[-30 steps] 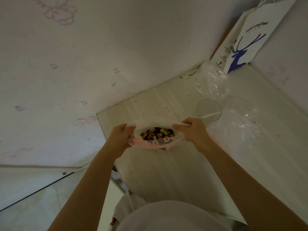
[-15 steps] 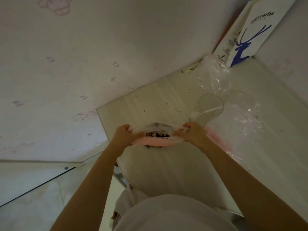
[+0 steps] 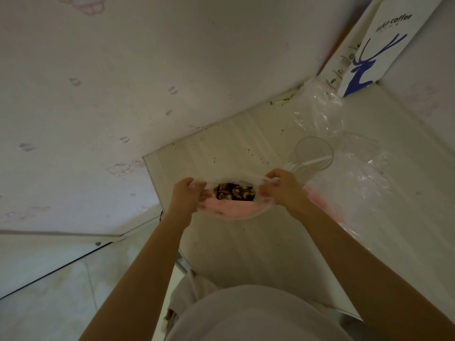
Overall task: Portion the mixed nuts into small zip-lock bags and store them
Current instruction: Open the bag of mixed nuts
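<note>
Two hands on one bag (image 3: 234,210). Left hand (image 3: 183,195): fingers curled, pinching the bag's left end. Right hand (image 3: 283,190): fingers curled, pinching the right end. Well apart, one at each end of the mouth.

Bag over the table (image 3: 246,242), toward its far left part, near the cup (image 3: 314,153). Long axis left to right, hand to hand, roughly level. Mouth up, toward the camera, pulled open into a lens shape. Pink band along the near lip, bowed toward the body; far lip clear, bowed away. Nuts (image 3: 234,191) inside, a dark-and-tan heap at the middle, seen straight down through the mouth. Cannot tell whether the bag's bottom rests on the table or hangs above it.

Cup clear, just beyond the right hand, rim toward the camera; white stick (image 3: 317,160) leaning across inside it. Crumpled clear plastic (image 3: 317,112) behind the cup and to its right, toward the corner. Pink strip (image 3: 317,198) on the table just right of the right wrist, partly hidden by the forearm. Carrier (image 3: 376,50) with blue deer and "coffee" lettering, upright in the far corner against the wall (image 3: 123,70). Dark crumbs (image 3: 214,159) scattered on the table beyond the bag. Faint pink prints on the wall, left of the table.
</note>
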